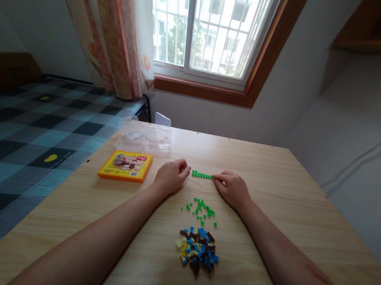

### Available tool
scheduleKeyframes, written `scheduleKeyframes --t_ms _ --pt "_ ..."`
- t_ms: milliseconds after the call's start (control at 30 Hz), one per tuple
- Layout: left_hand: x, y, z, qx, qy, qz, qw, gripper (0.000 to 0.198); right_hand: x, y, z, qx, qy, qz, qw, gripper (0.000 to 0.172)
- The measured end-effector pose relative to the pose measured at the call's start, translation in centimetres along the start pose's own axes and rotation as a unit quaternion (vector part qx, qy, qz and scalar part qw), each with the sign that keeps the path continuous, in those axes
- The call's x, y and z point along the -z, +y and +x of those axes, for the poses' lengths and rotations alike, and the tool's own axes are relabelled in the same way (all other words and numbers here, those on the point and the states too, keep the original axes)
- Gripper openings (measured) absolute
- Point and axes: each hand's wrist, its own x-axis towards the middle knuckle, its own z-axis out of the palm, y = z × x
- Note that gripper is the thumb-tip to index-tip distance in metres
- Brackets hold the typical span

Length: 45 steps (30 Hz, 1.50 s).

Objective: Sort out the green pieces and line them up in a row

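Note:
A short row of small green toy bricks [201, 175] runs left to right across the table. At its right end is my right hand [233, 188], thumb and finger pinched at the last green brick. My left hand [171, 176] rests just beyond the left end, fingers curled together; whatever may be inside them is hidden. Closer to me lies a loose scatter of green bricks [202, 208]. Nearer still is a mixed heap of blue, brown and yellow bricks [199, 250].
A yellow box [126, 166] with a printed lid lies left of my left hand. Behind it stand clear plastic containers [144, 136] near the far edge of the wooden table [270, 232]. A bed with a checked cover [32, 137] adjoins on the left.

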Motion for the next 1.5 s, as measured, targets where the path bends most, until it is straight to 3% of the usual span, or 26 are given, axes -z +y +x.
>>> scheduleKeyframes --t_ms 633,933,1067,1267,1500 --pt "0.1 0.1 0.0 0.001 -0.014 0.016 1.000 0.027 0.1 0.0 -0.1 0.033 0.025 0.070 0.997 0.022" --pt "1.1 0.8 -0.3 -0.061 -0.112 0.115 0.985 0.027 1.0 -1.1 -0.5 0.068 -0.048 0.140 0.987 0.013" --pt "2.1 1.2 -0.2 -0.071 -0.180 0.109 0.975 0.030 0.9 -0.6 -0.4 0.061 -0.075 0.131 0.987 0.028" --pt "3.0 1.1 0.3 -0.085 -0.304 0.053 0.948 0.023 0.8 0.5 0.1 0.008 -0.095 0.232 0.968 0.046" --pt "3.1 0.8 0.4 -0.074 -0.324 0.011 0.943 0.018 0.7 0.6 0.2 -0.100 -0.053 0.347 0.931 0.048"
